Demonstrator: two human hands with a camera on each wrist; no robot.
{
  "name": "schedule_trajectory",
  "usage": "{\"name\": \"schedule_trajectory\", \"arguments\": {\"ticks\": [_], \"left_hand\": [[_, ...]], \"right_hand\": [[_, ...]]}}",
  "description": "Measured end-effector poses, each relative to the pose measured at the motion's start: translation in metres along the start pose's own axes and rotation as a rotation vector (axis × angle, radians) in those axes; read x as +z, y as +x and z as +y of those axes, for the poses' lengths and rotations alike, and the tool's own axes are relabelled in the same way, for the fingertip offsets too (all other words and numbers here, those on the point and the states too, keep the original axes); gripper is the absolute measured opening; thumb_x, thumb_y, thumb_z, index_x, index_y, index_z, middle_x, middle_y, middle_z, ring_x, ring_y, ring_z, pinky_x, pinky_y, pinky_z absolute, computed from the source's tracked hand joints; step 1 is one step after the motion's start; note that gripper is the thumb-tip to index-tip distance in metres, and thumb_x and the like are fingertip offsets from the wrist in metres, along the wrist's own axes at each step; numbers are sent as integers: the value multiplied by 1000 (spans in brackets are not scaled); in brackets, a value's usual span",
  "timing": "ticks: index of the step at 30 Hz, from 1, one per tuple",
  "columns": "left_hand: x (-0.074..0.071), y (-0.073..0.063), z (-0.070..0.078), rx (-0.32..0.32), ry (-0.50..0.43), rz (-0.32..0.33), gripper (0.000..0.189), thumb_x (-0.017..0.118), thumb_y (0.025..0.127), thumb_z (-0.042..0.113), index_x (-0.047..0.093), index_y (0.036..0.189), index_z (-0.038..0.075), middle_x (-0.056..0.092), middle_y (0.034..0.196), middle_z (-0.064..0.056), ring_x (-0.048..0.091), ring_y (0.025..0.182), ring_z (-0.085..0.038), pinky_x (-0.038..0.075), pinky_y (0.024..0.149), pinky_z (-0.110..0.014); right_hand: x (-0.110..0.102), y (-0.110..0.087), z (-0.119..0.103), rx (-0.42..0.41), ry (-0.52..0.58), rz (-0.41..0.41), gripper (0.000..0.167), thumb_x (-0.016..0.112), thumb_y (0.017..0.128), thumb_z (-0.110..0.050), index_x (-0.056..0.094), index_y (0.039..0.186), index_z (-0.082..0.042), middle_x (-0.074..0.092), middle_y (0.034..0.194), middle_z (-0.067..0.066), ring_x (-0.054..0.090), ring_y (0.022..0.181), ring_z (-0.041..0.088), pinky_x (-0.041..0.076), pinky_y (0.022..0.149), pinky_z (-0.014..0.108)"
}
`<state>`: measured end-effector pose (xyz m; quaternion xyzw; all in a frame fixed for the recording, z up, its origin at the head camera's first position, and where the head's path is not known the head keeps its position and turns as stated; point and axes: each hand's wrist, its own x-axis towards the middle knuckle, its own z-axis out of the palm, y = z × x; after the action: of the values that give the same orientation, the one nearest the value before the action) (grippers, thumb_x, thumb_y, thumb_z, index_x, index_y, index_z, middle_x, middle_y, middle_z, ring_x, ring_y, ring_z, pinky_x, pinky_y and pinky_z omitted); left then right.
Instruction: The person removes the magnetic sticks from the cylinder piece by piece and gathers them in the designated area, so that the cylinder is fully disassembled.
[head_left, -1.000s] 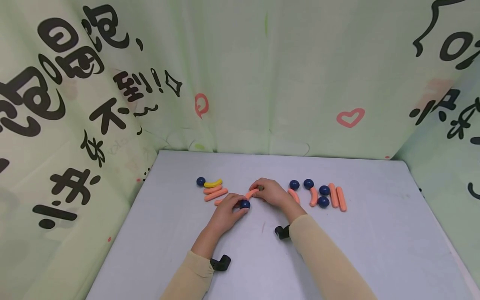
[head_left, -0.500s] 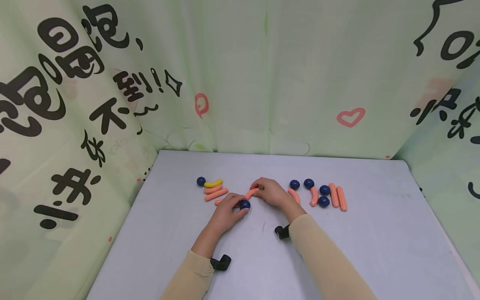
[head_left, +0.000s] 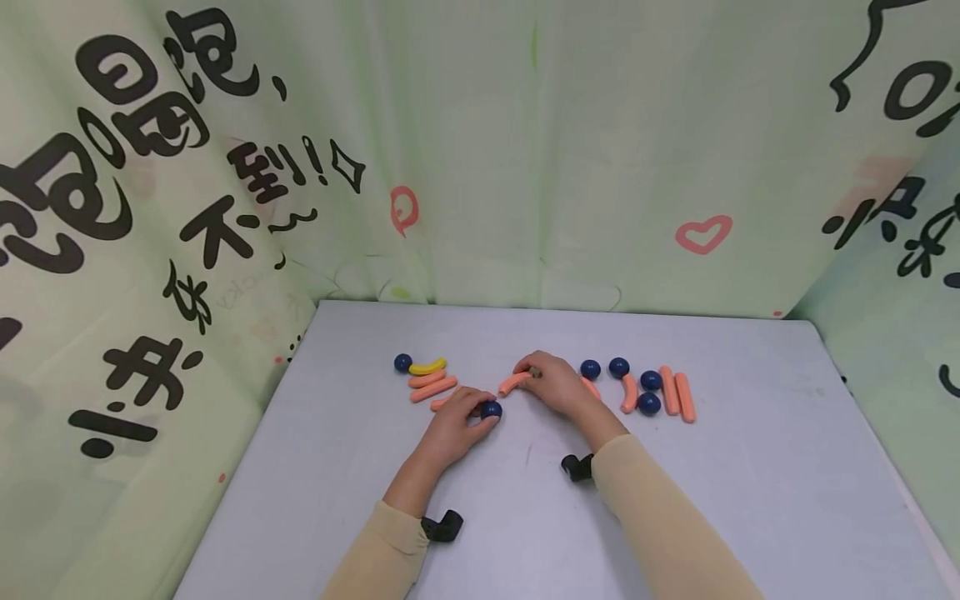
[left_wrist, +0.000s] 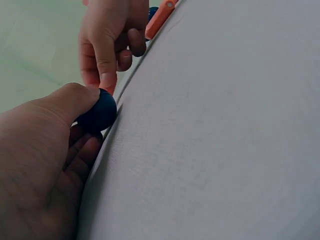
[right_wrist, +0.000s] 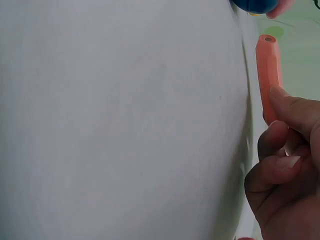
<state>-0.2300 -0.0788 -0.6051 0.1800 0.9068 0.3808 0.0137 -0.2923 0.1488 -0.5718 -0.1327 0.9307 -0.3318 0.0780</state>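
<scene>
A dark blue ball (head_left: pixel 491 409) is held by my left hand (head_left: pixel 454 427), thumb and fingers on either side of it at the tabletop. My right hand (head_left: pixel 553 387) pinches a curved salmon-pink rod (head_left: pixel 513 382) near one end. In the right wrist view the free end of the rod (right_wrist: pixel 269 65) shows a small round hole and points toward the ball (right_wrist: pixel 256 4), with a gap between them. Another pink rod (head_left: pixel 438 404) lies partly hidden behind my left hand. The left wrist view shows my thumb on top of the ball (left_wrist: pixel 100 112).
At the left lie another blue ball (head_left: pixel 402 363), a yellow curved rod (head_left: pixel 428 367) and pink rods (head_left: pixel 433 389). To the right are several blue balls (head_left: pixel 648 404), curved pink rods (head_left: pixel 629 393) and straight pink rods (head_left: pixel 686 397). A printed curtain (head_left: pixel 480 167) surrounds the white table (head_left: pixel 750 500).
My right hand has shifted right and slightly away from me with the curved rod, drawing its end off from the ball. My left hand has stayed in place on the ball.
</scene>
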Motion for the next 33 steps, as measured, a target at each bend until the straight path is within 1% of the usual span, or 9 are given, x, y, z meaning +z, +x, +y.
{"name": "schedule_trajectory", "arguments": {"ticks": [3,8,13,15,16,20,22,28,33], "left_hand": [[0,0,1,-21,3,-2,39,68,93,38,64,128,22,60,123,6,58,105,-7,53,93,-28],[0,1,2,-29,3,3,38,68,93,38,63,129,24,61,124,6,58,107,-7,53,94,-29],[0,0,2,-30,-6,11,39,69,93,39,64,128,25,61,124,6,59,107,-7,53,94,-29],[0,0,2,-31,-15,14,39,69,92,38,64,128,25,61,124,6,59,107,-8,53,94,-30],[1,0,1,-27,-19,16,39,69,92,38,64,129,25,62,124,6,59,107,-8,53,94,-30],[2,0,0,-32,-20,13,39,68,93,38,63,130,27,61,125,7,59,109,-7,53,94,-29],[3,0,0,-37,-18,10,40,68,93,39,62,131,27,61,126,7,59,109,-7,53,95,-28],[2,0,1,-34,-16,19,39,68,93,37,63,130,26,61,126,6,60,110,-8,53,94,-29],[2,0,2,-29,-11,18,38,68,94,37,63,130,26,61,126,6,60,110,-8,53,95,-29]], "right_hand": [[-9,-5,7,28,17,19,30,65,93,-46,69,111,-22,66,120,2,60,107,24,50,94,45],[-29,-20,18,70,25,61,26,64,95,-41,68,114,-23,65,122,1,59,108,23,49,94,44],[-49,-40,32,146,78,57,23,63,97,-34,64,118,-24,60,116,4,63,73,24,52,68,37],[-55,-47,39,164,93,62,23,62,98,-34,63,118,-24,58,115,4,61,69,24,50,65,36],[-57,-51,43,174,96,71,23,62,98,-36,63,118,-25,58,116,3,62,71,24,50,68,35],[-64,-63,60,169,23,125,28,59,97,-48,65,114,-26,60,123,0,57,103,20,47,87,38],[-67,-68,65,176,3,139,26,60,96,-48,66,111,-27,61,122,-1,57,106,20,46,89,38],[-78,-79,70,191,-3,143,19,59,99,-28,66,116,-21,63,97,5,60,68,19,41,79,32],[-84,-82,72,257,-26,101,25,51,103,-29,61,124,-19,64,67,4,56,83,19,40,76,30]]}}
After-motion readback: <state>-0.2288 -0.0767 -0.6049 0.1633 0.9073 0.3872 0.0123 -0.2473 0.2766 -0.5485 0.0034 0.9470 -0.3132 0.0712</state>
